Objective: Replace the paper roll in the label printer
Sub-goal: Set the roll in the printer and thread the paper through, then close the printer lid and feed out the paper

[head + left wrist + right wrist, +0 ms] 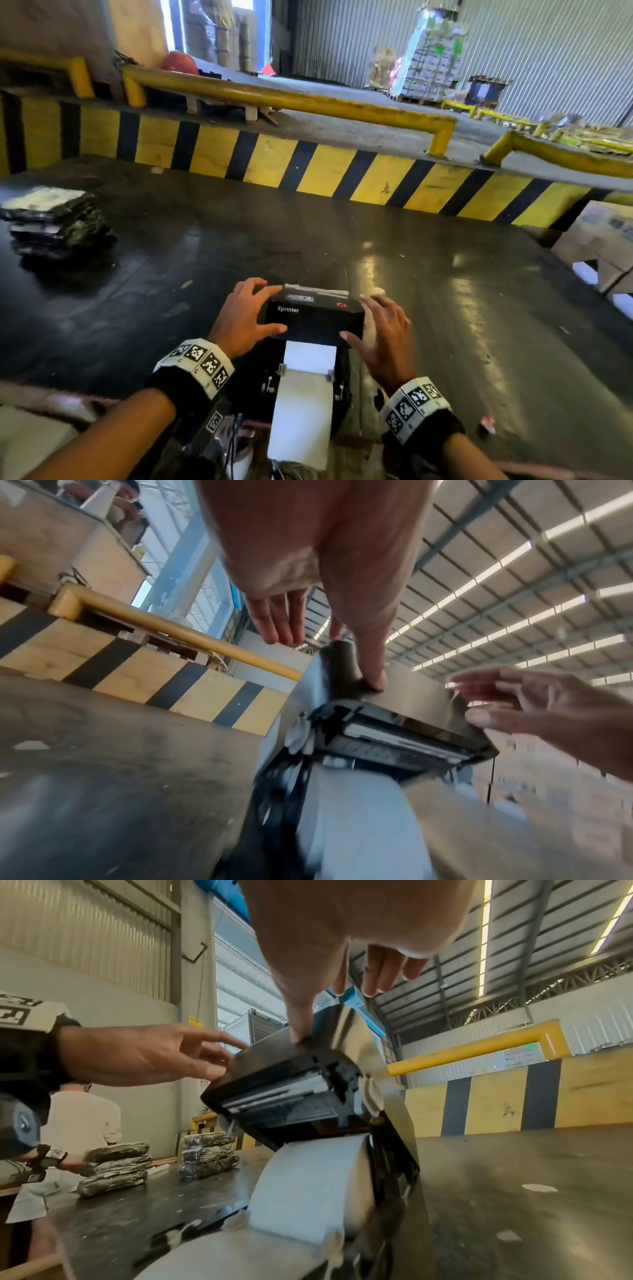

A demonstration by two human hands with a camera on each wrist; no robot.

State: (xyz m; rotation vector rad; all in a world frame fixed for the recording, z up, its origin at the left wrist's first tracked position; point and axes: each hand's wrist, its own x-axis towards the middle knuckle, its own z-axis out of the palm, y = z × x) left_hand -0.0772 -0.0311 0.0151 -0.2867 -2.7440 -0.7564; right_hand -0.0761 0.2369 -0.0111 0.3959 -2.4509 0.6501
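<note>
A: Roll status?
B: Paper roll (308,1185) seated in label printer (317,320) on table (479,308); lid (404,710) half-raised.
A: Hands?
B: Left hand (245,317), right hand (383,334) spread, thumbs on lid (gripping nothing); closing remains.

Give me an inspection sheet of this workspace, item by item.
Surface: dark, glossy table, scuffed, with pale scraps.
Job's things: black printer, lid raised; white paper roll seated inside, paper trailing toward the person.
Clutter: stacks of black wrapped bundles at far left.
Grippers: left hand and right hand flank the lid, fingers spread, thumbs touching it.
Cables: thin dark wires near the table's front edge.
Surroundings: yellow-and-black striped barrier, yellow rails, wrapped pallet, another person.
</note>
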